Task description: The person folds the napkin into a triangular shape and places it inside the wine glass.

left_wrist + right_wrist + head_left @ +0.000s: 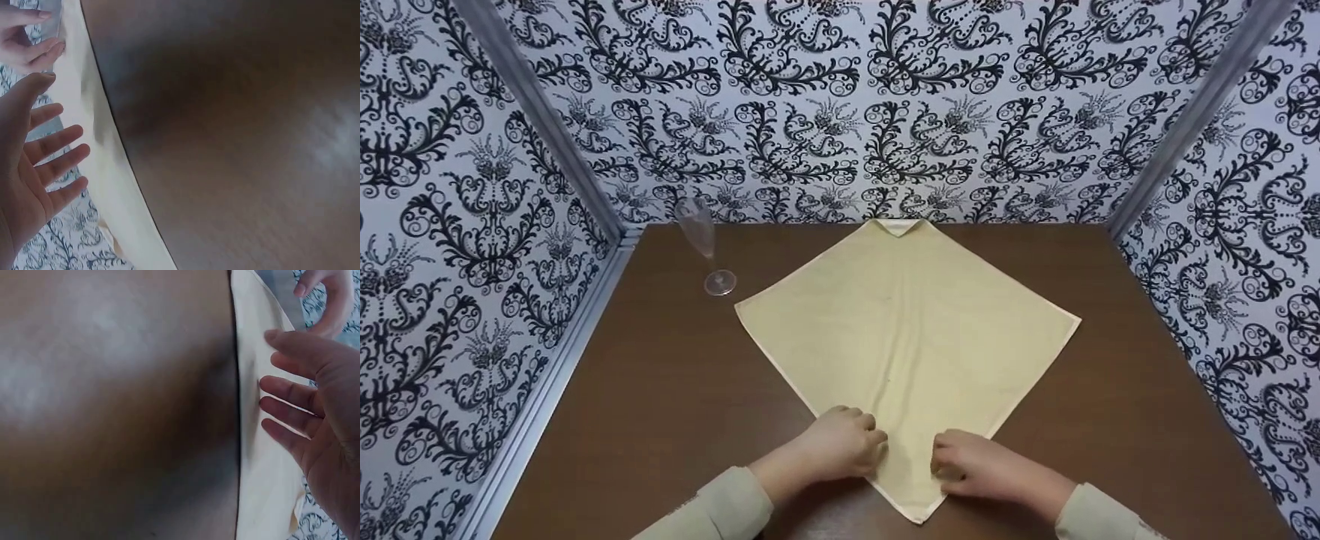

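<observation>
A pale yellow cloth napkin [960, 322] lies spread as a diamond on the brown table, one corner towards me. Soft creases run down its middle, and its far corner is folded over. My left hand [844, 446] is at the near left edge of the napkin, and my right hand [975, 465] is at the near right edge. In the left wrist view, the left hand's fingers [62, 163] are spread and loosely bent beside the cloth. The right wrist view shows relaxed fingers [289, 396] over the napkin, pinching nothing. Whether the fingertips touch the cloth I cannot tell.
A clear champagne flute [701, 236] stands at the back left of the table [675, 360], left of the napkin. Black-and-white patterned walls [810, 112] enclose the table at the back and both sides. A metal rail [547, 375] runs along the left edge.
</observation>
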Demonstrator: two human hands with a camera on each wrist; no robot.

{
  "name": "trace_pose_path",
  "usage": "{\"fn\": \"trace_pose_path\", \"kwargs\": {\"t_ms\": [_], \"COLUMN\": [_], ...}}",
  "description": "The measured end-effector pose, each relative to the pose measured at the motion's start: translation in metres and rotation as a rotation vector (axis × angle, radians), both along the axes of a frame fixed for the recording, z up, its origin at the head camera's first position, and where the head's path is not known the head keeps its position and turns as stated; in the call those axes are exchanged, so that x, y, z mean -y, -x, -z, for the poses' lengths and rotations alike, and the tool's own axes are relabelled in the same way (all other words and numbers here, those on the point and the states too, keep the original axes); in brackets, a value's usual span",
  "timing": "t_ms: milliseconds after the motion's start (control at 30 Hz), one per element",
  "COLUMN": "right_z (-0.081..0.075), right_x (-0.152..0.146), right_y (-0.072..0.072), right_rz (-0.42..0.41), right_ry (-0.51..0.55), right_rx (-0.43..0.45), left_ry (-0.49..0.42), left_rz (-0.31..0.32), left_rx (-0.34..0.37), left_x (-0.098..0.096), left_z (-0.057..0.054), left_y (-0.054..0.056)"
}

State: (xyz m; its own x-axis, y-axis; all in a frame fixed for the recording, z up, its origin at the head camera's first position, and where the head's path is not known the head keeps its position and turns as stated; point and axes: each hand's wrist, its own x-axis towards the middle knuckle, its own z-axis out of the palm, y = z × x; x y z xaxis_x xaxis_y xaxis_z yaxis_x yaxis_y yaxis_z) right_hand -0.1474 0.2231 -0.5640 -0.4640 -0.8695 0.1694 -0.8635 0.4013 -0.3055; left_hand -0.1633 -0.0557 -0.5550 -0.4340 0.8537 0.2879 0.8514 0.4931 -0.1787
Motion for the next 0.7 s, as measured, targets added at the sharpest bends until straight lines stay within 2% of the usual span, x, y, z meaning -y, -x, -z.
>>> {"fn": "trace_pose_path", "kwargs": {"t_ms": [200, 400, 567, 700], "right_z": [0.003, 0.004, 0.007, 0.005], "right_x": [0.005, 0.006, 0.008, 0.009], "right_y": [-0.003, -0.005, -0.007, -0.009], "right_rz": [-0.050, -0.049, -0.045, 0.009], "right_ry": [-0.024, -0.008, 0.017, 0.008], "right_rx": [0.011, 0.019, -0.056, -0.073], "left_ry": [0.014, 0.049, 0.071, 0.117], "left_rz": [0.046, 0.068, 0.058, 0.023], "left_rx": [-0.023, 0.012, 0.024, 0.038], "left_x": [-0.005, -0.004, -0.003, -0.004], "left_z": [0.006, 0.009, 0.011, 0.011], "left_y": [-0.009, -0.011, -0.011, -0.013]}}
